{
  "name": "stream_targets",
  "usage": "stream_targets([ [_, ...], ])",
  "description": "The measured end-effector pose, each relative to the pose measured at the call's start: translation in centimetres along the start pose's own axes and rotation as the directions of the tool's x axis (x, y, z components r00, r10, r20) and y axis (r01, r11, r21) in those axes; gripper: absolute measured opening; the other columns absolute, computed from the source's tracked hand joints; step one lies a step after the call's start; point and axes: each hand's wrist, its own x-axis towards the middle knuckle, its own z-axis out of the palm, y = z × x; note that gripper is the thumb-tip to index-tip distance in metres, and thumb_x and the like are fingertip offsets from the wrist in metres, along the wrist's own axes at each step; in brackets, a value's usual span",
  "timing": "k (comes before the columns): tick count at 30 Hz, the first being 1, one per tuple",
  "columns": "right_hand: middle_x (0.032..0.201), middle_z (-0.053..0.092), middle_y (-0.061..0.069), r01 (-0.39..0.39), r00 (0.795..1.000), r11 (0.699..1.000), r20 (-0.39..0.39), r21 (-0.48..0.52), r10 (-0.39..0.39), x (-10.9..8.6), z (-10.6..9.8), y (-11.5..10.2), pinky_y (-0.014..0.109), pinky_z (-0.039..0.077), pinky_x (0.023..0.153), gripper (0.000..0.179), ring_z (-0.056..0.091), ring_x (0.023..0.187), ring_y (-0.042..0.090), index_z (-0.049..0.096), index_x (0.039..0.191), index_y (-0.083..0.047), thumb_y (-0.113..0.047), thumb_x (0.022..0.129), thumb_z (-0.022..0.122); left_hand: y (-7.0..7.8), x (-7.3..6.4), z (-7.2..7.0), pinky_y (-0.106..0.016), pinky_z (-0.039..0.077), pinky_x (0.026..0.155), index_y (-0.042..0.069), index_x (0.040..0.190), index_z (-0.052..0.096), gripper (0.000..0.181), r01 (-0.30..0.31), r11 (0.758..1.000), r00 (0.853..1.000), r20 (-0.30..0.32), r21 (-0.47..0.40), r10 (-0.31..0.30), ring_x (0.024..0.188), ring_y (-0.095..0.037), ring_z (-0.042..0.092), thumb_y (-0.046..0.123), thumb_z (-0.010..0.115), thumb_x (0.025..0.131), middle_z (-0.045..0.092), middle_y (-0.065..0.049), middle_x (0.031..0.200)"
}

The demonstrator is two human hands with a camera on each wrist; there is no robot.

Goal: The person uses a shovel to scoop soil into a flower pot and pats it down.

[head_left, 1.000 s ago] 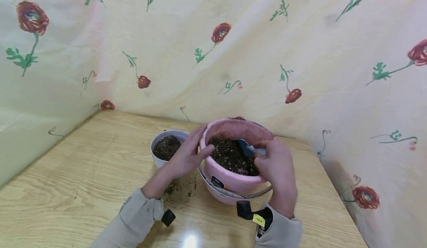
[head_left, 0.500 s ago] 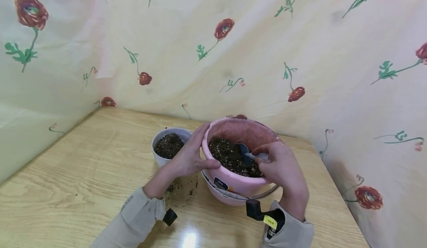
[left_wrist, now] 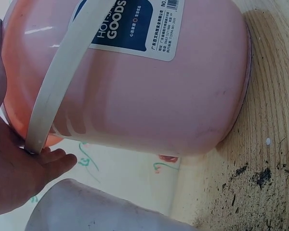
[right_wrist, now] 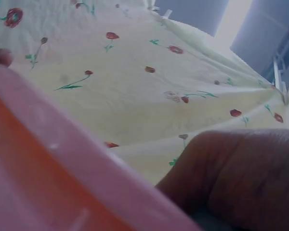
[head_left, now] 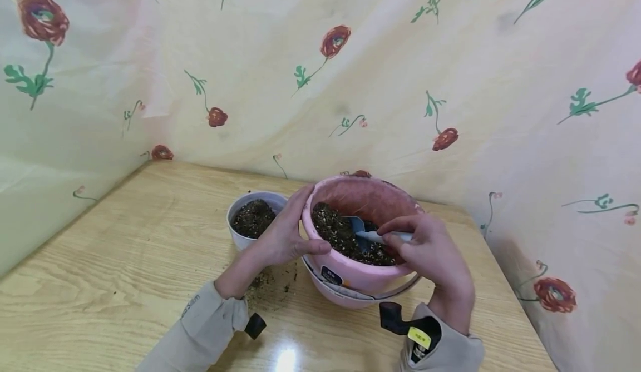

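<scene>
In the head view my left hand (head_left: 280, 236) grips the left side of a pink bucket (head_left: 373, 278), thumb along the front just under the rim. The left wrist view shows its fingers curled against the outer wall near the bucket's pale handle strap (left_wrist: 62, 67). Between thumb and fingers my right hand (head_left: 433, 252) holds a small trowel (head_left: 371, 237) with a pale handle and blue blade. The blade is partly sunk in dark soil (head_left: 330, 227) inside the bucket. From the right wrist, only part of that hand (right_wrist: 231, 178) shows beyond the pink rim; the trowel is mostly hidden.
A white pot (head_left: 239, 241) containing soil stands left of the bucket, partly behind my left hand. Soil crumbs (head_left: 272, 288) are scattered on the wooden table (head_left: 125, 238). Flower-patterned sheeting (head_left: 260, 72) rises behind and at both sides.
My right hand has moved right and slightly down, leaving more of the trowel's handle in sight. My left thumb has slid from the rim's edge to just below it. The head view shifted slightly.
</scene>
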Motion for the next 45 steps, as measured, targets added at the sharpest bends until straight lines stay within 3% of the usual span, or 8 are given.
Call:
stream_targets([
  [3,0.074,0.065,0.009,-0.04,0.999,0.995,0.017,-0.091,0.042,0.7,0.5,-0.7,0.027,0.037,0.042,0.014,0.04,0.046,0.013,0.074,0.094,0.002,0.0,0.083,0.065,0.0,0.1,-0.1,-0.048,0.024,0.113,0.026,0.155,0.013,0.115,-0.01,1.0,1.0,-0.005,0.002,0.01,0.141,-0.021,0.023,0.042,0.087,0.068,0.02,-0.002,0.156],
  [9,0.078,0.068,0.004,-0.149,0.986,0.944,0.027,-0.295,0.164,1.5,1.8,-1.9,0.029,0.039,0.051,0.018,0.05,0.057,0.017,0.074,0.092,-0.003,-0.004,0.076,0.066,-0.2,0.1,-0.1,-0.047,0.025,0.113,0.024,0.155,0.014,0.113,-0.028,0.999,1.0,-0.005,-0.014,0.028,0.14,-0.02,0.025,0.039,0.087,0.069,0.021,-0.002,0.155],
  [14,0.069,0.063,0.002,-0.18,0.976,0.919,0.053,-0.352,0.211,1.5,1.9,-2.3,0.029,0.039,0.052,0.017,0.05,0.057,0.018,0.074,0.088,-0.005,-0.004,0.073,0.066,-0.3,0.0,0.0,-0.047,0.025,0.113,0.022,0.155,0.014,0.114,-0.046,0.999,0.999,0.001,-0.003,0.046,0.141,-0.021,0.024,0.04,0.086,0.069,0.021,-0.002,0.155],
  [21,0.066,0.064,-0.002,-0.03,0.994,0.954,0.095,-0.297,0.061,1.1,1.5,-1.7,0.029,0.039,0.051,0.016,0.046,0.051,0.014,0.075,0.089,-0.004,-0.005,0.076,0.066,-0.2,-0.1,-0.1,-0.048,0.024,0.113,0.023,0.156,0.012,0.117,-0.005,1.0,1.0,-0.004,0.006,0.005,0.142,-0.022,0.022,0.043,0.087,0.068,0.018,-0.002,0.157],
  [25,0.047,0.047,-0.008,0.023,0.996,0.972,0.092,-0.234,-0.002,1.0,1.3,-1.3,0.026,0.032,0.045,0.014,0.033,0.042,0.009,0.076,0.091,-0.005,-0.006,0.08,0.067,-0.1,0.0,-0.1,-0.047,0.024,0.113,0.023,0.155,0.013,0.117,-0.009,1.0,1.0,-0.011,-0.004,0.009,0.142,-0.021,0.023,0.042,0.087,0.067,0.02,-0.002,0.157],
  [28,0.044,0.039,-0.009,0.037,0.994,0.984,0.11,-0.177,-0.017,1.0,1.2,-0.9,0.023,0.027,0.041,0.013,0.028,0.04,0.006,0.075,0.091,-0.004,-0.004,0.082,0.065,-0.2,0.1,-0.1,-0.046,0.024,0.113,0.022,0.155,0.014,0.117,-0.014,1.0,1.0,-0.004,-0.006,0.014,0.141,-0.02,0.024,0.041,0.088,0.067,0.021,-0.002,0.156],
  [37,0.057,0.056,0.001,0.062,0.986,0.998,0.156,0.021,-0.065,0.9,0.4,-0.5,0.022,0.033,0.039,0.013,0.039,0.038,0.006,0.073,0.091,0.002,-0.001,0.089,0.061,-0.2,0.1,-0.1,-0.047,0.024,0.113,0.02,0.155,0.014,0.117,-0.017,1.0,1.0,-0.001,0.014,0.017,0.142,-0.021,0.023,0.045,0.087,0.067,0.021,-0.004,0.156],
  [45,0.047,0.042,-0.007,0.021,0.992,0.985,0.124,-0.174,0.0,1.0,1.6,-1.2,0.024,0.029,0.042,0.013,0.034,0.041,0.009,0.074,0.086,-0.008,-0.003,0.079,0.064,-0.3,0.0,-0.1,-0.047,0.023,0.114,0.02,0.156,0.013,0.117,-0.005,1.0,1.0,0.004,-0.003,0.005,0.142,-0.02,0.022,0.045,0.086,0.068,0.019,-0.002,0.157],
])
